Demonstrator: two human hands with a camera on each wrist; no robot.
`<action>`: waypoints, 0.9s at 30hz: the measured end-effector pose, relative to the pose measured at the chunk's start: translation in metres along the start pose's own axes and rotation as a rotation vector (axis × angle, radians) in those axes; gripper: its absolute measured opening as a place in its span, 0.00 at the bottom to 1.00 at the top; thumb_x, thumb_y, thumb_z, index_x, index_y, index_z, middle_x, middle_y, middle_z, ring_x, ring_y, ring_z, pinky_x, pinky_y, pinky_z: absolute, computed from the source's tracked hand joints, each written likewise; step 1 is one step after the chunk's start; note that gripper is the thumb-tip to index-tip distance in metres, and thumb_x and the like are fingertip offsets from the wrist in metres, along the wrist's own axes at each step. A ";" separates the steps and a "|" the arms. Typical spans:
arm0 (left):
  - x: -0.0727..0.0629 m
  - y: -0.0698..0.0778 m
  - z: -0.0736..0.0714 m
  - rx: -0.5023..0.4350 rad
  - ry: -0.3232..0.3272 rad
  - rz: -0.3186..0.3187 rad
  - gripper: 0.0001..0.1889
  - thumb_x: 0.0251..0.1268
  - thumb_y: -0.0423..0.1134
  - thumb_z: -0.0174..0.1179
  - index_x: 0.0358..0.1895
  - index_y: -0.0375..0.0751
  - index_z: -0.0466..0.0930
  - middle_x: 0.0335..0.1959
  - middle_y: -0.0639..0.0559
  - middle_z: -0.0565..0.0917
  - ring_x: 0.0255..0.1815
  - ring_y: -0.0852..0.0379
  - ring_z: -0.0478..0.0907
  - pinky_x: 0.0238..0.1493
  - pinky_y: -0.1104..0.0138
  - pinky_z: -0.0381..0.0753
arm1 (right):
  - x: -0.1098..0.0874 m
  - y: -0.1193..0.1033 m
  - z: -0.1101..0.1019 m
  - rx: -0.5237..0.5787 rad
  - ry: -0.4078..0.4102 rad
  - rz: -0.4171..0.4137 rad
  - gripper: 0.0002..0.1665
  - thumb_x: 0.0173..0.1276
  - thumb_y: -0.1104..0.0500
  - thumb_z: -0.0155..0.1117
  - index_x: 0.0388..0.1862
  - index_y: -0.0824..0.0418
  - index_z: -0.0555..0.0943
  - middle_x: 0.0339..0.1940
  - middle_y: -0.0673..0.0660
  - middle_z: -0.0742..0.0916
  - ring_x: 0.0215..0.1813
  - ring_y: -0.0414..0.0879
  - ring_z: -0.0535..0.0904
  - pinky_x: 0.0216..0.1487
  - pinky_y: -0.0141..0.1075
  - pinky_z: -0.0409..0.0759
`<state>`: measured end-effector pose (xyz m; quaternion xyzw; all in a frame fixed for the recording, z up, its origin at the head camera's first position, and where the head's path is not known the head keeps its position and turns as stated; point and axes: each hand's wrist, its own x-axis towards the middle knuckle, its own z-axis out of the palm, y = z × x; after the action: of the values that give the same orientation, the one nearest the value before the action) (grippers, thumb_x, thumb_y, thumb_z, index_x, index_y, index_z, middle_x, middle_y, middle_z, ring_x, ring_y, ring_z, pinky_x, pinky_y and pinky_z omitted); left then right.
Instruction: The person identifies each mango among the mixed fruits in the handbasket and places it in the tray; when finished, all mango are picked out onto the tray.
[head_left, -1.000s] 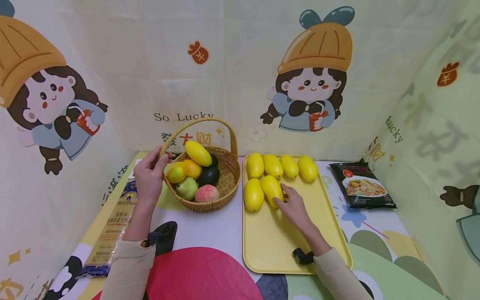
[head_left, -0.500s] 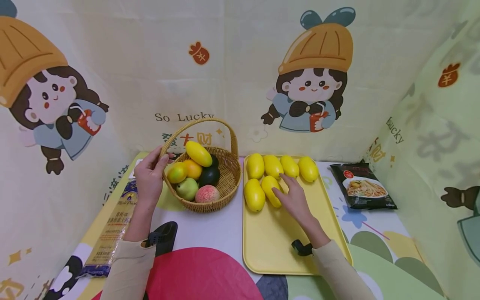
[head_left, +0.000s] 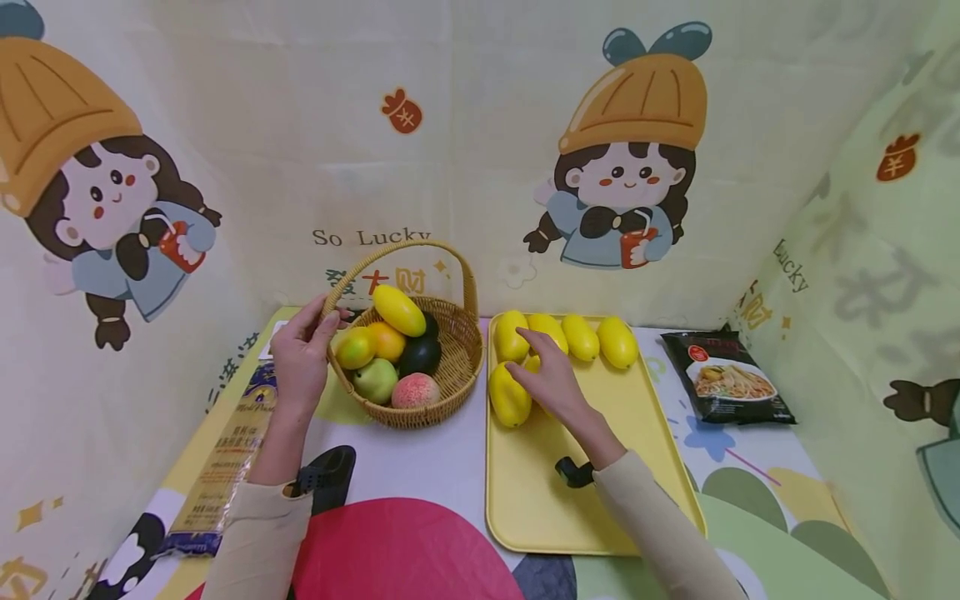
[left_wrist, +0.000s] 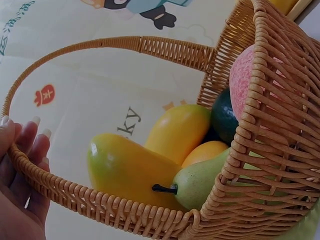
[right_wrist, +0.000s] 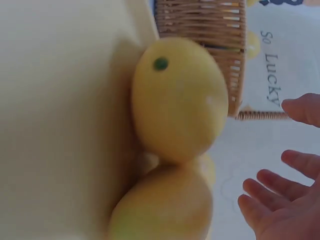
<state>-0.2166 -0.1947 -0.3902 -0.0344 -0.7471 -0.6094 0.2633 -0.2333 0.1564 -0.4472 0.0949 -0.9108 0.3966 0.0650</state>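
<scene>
Along the tray [head_left: 555, 521]'s left edge, the nearer yellow fruit [head_left: 508, 400] is aligned front-to-back, dotted end nearward; nothing is held by the spread right hand [head_left: 557, 382]; the basket handle [head_left: 469, 292] is gripped by the left hand [head_left: 300, 358].

Back cloth [head_left: 487, 175]: "So Lucky" over "發大财", behind the basket [head_left: 459, 346]
Printed pouch [head_left: 402, 111]: "¥", above the basket
Right cloth [head_left: 832, 200]: "Lucky", right of the basket
Gold packet [head_left: 225, 462], black packet [head_left: 731, 377]: lettering too small, either side of the basket
</scene>
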 end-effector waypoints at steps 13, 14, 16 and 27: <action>0.001 -0.001 0.001 -0.005 -0.008 0.020 0.18 0.75 0.44 0.55 0.63 0.48 0.79 0.40 0.62 0.86 0.41 0.65 0.82 0.52 0.80 0.79 | 0.037 -0.045 0.037 -0.028 -0.111 -0.121 0.39 0.65 0.48 0.67 0.75 0.48 0.68 0.73 0.52 0.72 0.73 0.51 0.69 0.73 0.51 0.71; 0.001 -0.002 0.001 -0.010 -0.009 0.026 0.18 0.75 0.44 0.55 0.63 0.48 0.80 0.39 0.63 0.86 0.41 0.65 0.82 0.52 0.80 0.79 | 0.041 -0.049 0.040 -0.030 -0.115 -0.125 0.39 0.65 0.48 0.67 0.74 0.48 0.68 0.73 0.52 0.73 0.73 0.51 0.69 0.73 0.51 0.71; 0.002 -0.002 0.001 -0.020 -0.013 0.040 0.18 0.75 0.44 0.56 0.63 0.48 0.80 0.39 0.63 0.86 0.41 0.65 0.83 0.52 0.80 0.79 | 0.049 -0.054 0.045 -0.040 -0.127 -0.130 0.39 0.65 0.48 0.67 0.74 0.48 0.69 0.73 0.52 0.73 0.73 0.52 0.69 0.73 0.51 0.71; 0.002 -0.004 0.003 -0.009 -0.004 0.075 0.17 0.75 0.43 0.56 0.62 0.46 0.80 0.39 0.64 0.86 0.42 0.53 0.84 0.50 0.80 0.79 | 0.085 -0.073 0.068 -0.032 -0.248 -0.156 0.40 0.68 0.47 0.67 0.76 0.51 0.66 0.74 0.51 0.73 0.75 0.49 0.67 0.75 0.47 0.68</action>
<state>-0.2212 -0.1937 -0.3936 -0.0648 -0.7432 -0.6024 0.2840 -0.3022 0.0472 -0.4249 0.2128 -0.9078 0.3610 -0.0157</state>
